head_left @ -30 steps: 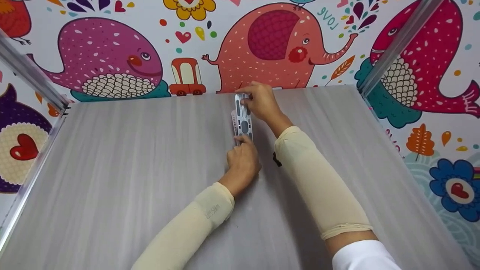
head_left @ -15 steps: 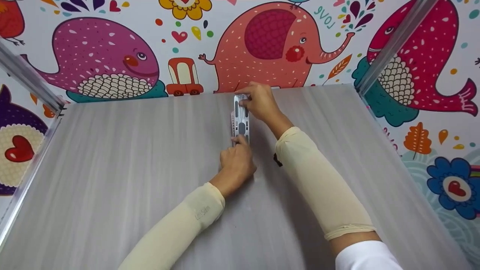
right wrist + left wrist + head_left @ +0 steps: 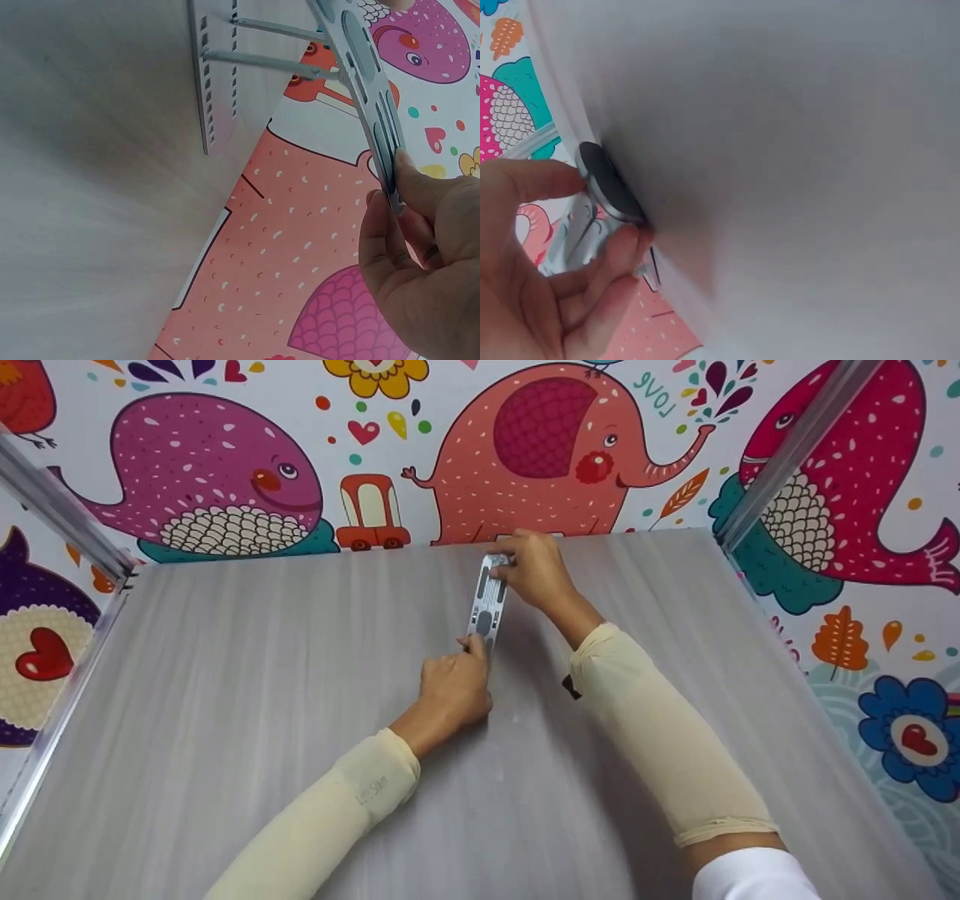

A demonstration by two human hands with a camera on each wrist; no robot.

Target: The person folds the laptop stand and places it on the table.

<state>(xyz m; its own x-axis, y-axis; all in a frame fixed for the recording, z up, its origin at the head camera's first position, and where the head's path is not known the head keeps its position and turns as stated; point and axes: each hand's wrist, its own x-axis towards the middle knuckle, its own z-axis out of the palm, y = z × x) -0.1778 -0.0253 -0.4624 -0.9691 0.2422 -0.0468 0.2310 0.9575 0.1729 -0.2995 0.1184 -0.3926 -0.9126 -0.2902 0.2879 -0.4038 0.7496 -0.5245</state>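
Note:
A silver folding laptop stand is held between both hands over the far middle of the table. My right hand pinches its far end between thumb and fingers. At the near end, my left hand grips it, with a dark oval pad between thumb and fingertips in the left wrist view. The right wrist view shows the stand unfolded: a top plate with grey pads is spread from a slotted base plate, joined by thin struts. From the head view the base plate is hidden underneath.
The grey wood-grain table spreads around the hands. Behind it stands a wall with cartoon animals. Metal posts rise at the back left and back right corners.
The stand has tilted, its far end swinging right and its base plate slipping out of the head view. My left hand has shifted left and my right hand slightly right, both keeping hold.

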